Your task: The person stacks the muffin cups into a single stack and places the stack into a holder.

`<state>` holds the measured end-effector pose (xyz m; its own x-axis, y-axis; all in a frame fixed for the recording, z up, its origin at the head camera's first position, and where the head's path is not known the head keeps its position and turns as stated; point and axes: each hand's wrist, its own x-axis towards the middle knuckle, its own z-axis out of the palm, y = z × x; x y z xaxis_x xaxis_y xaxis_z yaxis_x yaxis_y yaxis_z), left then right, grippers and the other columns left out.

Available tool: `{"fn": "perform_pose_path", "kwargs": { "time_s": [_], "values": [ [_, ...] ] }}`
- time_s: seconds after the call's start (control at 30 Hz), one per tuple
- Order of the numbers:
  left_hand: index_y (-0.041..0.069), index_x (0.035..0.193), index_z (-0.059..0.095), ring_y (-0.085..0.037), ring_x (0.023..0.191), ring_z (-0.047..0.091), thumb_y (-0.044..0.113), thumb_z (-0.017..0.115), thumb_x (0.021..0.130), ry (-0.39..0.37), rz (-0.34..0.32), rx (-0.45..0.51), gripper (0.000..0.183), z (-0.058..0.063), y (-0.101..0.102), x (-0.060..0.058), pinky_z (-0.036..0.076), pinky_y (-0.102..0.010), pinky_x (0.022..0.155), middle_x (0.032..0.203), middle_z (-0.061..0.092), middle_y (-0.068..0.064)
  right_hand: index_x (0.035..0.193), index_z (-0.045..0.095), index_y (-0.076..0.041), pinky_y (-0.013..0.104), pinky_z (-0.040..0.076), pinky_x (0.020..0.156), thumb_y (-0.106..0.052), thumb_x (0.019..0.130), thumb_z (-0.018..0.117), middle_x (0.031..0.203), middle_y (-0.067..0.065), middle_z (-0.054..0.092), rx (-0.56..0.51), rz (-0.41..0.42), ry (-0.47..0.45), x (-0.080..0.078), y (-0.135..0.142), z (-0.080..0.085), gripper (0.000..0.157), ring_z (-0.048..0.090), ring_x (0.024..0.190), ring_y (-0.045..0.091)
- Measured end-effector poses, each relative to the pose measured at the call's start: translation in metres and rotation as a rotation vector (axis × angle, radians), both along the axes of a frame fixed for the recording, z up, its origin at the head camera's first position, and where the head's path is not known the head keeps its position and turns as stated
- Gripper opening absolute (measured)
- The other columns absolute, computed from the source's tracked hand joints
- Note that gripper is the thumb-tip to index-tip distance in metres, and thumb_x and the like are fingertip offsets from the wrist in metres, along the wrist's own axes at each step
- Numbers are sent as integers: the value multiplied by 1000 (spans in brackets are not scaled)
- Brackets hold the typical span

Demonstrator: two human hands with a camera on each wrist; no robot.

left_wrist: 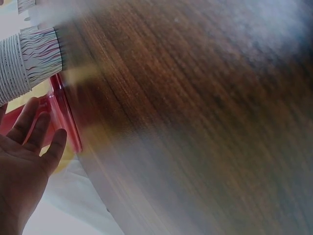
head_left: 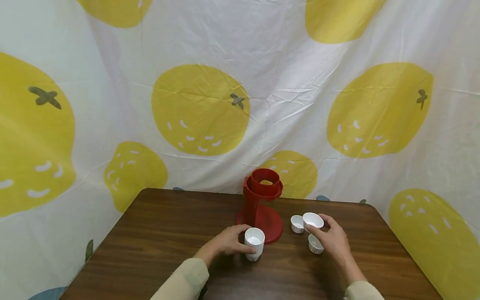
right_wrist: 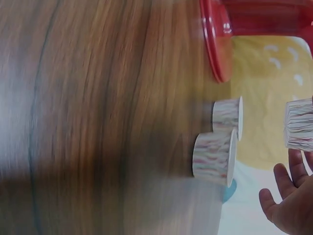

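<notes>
My left hand (head_left: pixel 231 241) holds a stack of white paper baking cups (head_left: pixel 254 246) from its left side, thumb in front. In the left wrist view, stacked rims and a wavy-striped bottom cup (left_wrist: pixel 44 55) show; three fingers spread loosely beside them. My right hand (head_left: pixel 335 239) pinches a single baking cup (head_left: pixel 313 221) by its sides, raised over the table. That cup's coloured wavy lines (right_wrist: pixel 299 126) show in the right wrist view. Below it, two more baking cups stand upright on the table, a farther one (head_left: pixel 297 225) and a nearer one (head_left: pixel 316 245).
Behind the left hand and stack stands a red holder (head_left: pixel 250 210) with a round base and a ring-shaped top. The brown wooden table (head_left: pixel 168 233) ends at a lemon-print cloth (head_left: pixel 285 125) hanging behind it.
</notes>
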<state>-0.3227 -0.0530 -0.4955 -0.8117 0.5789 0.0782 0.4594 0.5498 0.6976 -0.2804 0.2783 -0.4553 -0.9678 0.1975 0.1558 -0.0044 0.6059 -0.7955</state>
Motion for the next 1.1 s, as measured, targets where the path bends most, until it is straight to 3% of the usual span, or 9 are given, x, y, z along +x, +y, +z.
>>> {"fn": "perform_pose_path", "kwargs": {
  "time_s": [0.37, 0.67, 0.8, 1.0, 1.1],
  "values": [
    [15, 129, 60, -14, 109, 57, 37, 84, 79, -20, 0, 25, 60, 1, -1, 1, 45, -39, 97, 116, 64, 7, 139, 50, -1, 48, 36, 99, -37, 85, 79, 135, 23, 55, -63, 28, 18, 4, -23, 5, 70, 49, 124, 35],
    [14, 130, 60, -14, 110, 57, 36, 84, 79, -18, -3, 26, 61, 1, -1, 1, 45, -40, 98, 117, 64, 6, 137, 52, -2, 35, 41, 85, -35, 84, 81, 129, 20, 59, -120, 45, 36, 6, -41, 0, 69, 54, 107, 28],
    [14, 130, 60, -14, 109, 57, 36, 84, 79, -7, -3, 23, 62, 1, -1, 0, 46, -39, 97, 116, 64, 6, 135, 55, -3, 37, 41, 87, -34, 82, 82, 127, 19, 61, -117, 60, 46, 7, -51, 0, 67, 56, 110, 29],
    [14, 131, 59, -14, 109, 57, 37, 84, 79, 5, -6, 17, 62, 0, -1, 0, 45, -39, 97, 116, 64, 6, 134, 55, -2, 28, 46, 81, -27, 81, 84, 123, 18, 63, -187, 103, 59, 8, -68, 4, 65, 58, 105, 27],
    [14, 131, 59, -15, 109, 57, 39, 83, 79, 3, -6, 14, 63, 0, 0, 0, 45, -40, 98, 117, 64, 6, 133, 56, -1, 29, 46, 84, -25, 80, 84, 122, 19, 63, -203, 120, 70, 8, -75, 6, 64, 58, 107, 29]
  ]
}}
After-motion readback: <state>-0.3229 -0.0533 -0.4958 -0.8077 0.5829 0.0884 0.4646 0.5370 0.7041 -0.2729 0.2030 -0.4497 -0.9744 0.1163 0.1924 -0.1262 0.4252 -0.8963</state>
